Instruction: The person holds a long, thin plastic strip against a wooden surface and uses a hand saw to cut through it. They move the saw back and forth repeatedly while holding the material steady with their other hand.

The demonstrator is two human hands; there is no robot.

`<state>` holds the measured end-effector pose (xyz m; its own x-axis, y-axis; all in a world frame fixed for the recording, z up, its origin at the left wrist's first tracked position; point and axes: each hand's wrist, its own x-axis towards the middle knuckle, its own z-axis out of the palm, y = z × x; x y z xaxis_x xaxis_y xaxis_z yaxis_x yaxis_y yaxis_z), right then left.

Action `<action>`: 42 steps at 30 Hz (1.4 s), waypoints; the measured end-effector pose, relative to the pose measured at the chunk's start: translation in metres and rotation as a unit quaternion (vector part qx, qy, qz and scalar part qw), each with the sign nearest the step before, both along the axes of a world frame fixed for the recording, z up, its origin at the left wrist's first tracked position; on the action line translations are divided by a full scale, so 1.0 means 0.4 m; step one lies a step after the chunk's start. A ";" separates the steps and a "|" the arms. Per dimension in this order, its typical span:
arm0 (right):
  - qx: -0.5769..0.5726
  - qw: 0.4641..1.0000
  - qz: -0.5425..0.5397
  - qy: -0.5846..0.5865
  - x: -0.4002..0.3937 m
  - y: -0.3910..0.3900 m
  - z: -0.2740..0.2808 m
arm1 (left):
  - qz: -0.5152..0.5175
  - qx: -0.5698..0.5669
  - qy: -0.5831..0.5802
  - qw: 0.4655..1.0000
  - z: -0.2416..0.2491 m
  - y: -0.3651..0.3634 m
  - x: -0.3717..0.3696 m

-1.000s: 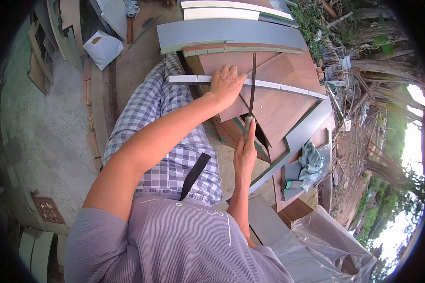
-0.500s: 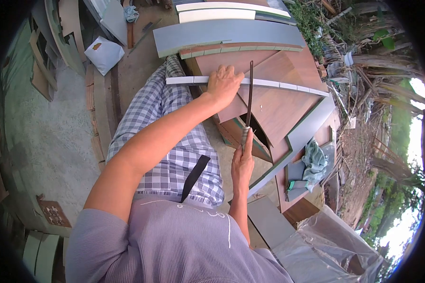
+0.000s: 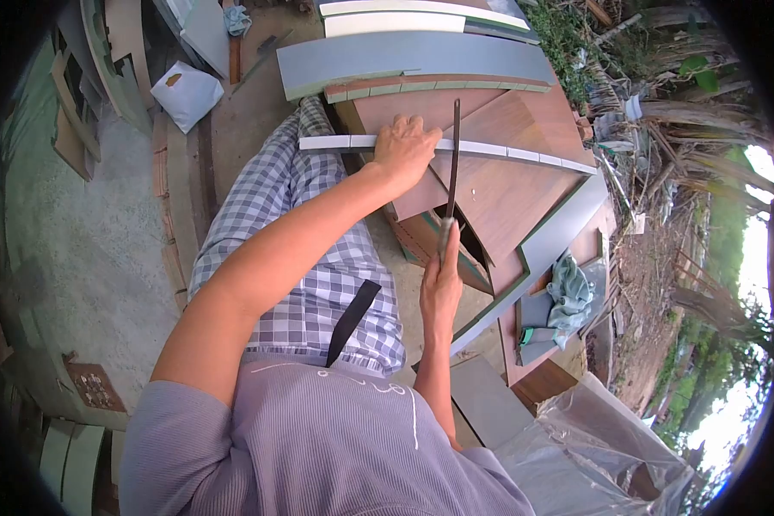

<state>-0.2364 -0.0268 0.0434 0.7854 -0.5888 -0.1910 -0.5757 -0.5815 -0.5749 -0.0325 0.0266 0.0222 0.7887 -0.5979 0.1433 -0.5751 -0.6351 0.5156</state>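
My left hand point(image 3: 404, 153) presses down on a long white-edged strip point(image 3: 525, 156) that lies across brown laminated boards point(image 3: 507, 193). My right hand point(image 3: 441, 288) grips the pale handle of a long dark file point(image 3: 451, 159). The file's blade runs up across the strip, just to the right of my left hand's fingers. Both forearms reach over my checked trousers point(image 3: 305, 258).
Grey curved boards point(image 3: 404, 60) and white-edged panels are stacked beyond the work. A teal rag point(image 3: 568, 292) lies on boards at the right, clear plastic sheeting point(image 3: 593, 447) at the lower right. A white bag point(image 3: 185, 93) sits on the concrete floor at the left; brush stands at the far right.
My right hand has drawn the file back a little and pushed it forward again along the strip. My left hand stays on the strip. The view has shifted slightly.
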 end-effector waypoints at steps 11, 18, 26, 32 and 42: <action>-0.021 0.995 0.030 -0.093 0.140 -0.029 -0.016 | 0.003 0.006 -0.008 1.000 -0.006 0.002 0.005; -0.016 0.998 0.035 -0.051 0.063 -0.027 -0.016 | 0.013 0.004 -0.019 1.000 -0.008 0.006 -0.001; 0.021 0.999 -0.012 0.036 -0.031 0.003 0.027 | 0.000 -0.007 -0.017 1.000 -0.009 0.003 0.004; -0.027 0.995 0.044 -0.082 0.117 -0.035 -0.018 | 0.013 0.002 -0.023 1.000 -0.012 0.003 0.005; -0.015 1.000 0.006 0.016 -0.045 -0.002 0.009 | 0.003 0.010 0.010 1.000 -0.004 0.006 0.004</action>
<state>-0.2545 -0.0277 0.0471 0.7858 -0.5856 -0.1990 -0.5868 -0.6042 -0.5391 -0.0307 0.0292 0.0204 0.7949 -0.5955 0.1163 -0.5611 -0.6485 0.5144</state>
